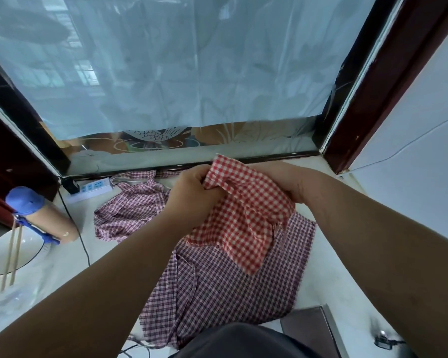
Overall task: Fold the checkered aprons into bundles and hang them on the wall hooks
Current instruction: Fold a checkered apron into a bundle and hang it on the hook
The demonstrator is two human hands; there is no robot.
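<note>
A red-and-white checkered apron (246, 215) is bunched up in the air above the counter. My left hand (194, 187) grips its upper left edge with curled fingers. My right hand (282, 179) holds the cloth from the right, partly hidden behind the fabric. Under it a dark purple checkered apron (225, 288) lies spread flat on the counter. A second purple checkered apron (130, 208) lies crumpled further back on the left, by the window. No wall hooks are in view.
A white bowl (13, 251) with chopsticks across it stands at the left edge, beside a tan bottle with a blue lid (36, 210). A white power strip (93, 188) and black cable lie near the window ledge. A dark box (313, 329) sits front right.
</note>
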